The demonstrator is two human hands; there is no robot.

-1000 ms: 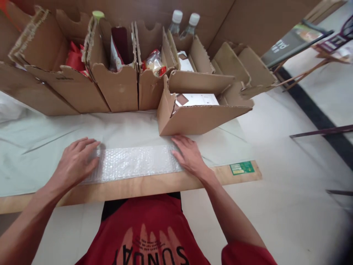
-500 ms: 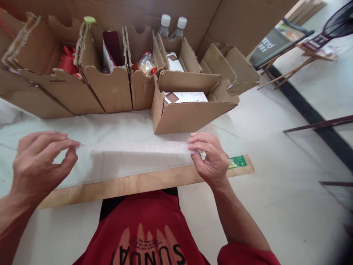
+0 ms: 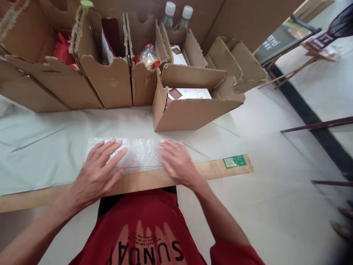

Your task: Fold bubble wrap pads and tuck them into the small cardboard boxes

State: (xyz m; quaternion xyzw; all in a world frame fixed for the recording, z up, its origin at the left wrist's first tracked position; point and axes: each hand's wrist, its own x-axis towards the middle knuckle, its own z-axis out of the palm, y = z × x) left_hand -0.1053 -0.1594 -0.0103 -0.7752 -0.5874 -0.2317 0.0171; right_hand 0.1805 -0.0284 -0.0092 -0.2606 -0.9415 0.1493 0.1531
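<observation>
A strip of clear bubble wrap (image 3: 142,152) lies flat on the pale cloth near the table's front edge. My left hand (image 3: 100,167) rests on its left end, fingers stretched out and slightly spread. On the right end lies my right hand (image 3: 176,160), palm down with the fingers extended. Neither hand grips anything. Just beyond the wrap stands a cardboard box (image 3: 190,116) holding a white carton (image 3: 190,94) with a brown square on it.
A row of cardboard bins (image 3: 110,84) stands behind, holding a red packet (image 3: 64,49), a snack bag (image 3: 148,57) and other goods. Two white-capped bottles (image 3: 180,24) are at the back. A wooden strip (image 3: 206,169) forms the table's front edge. A fan (image 3: 340,24) is at far right.
The bubble wrap, held stretched between both hands, has been lowered onto the cloth. My hands have let go, come closer together and now lie flat on it. The view has shifted slightly.
</observation>
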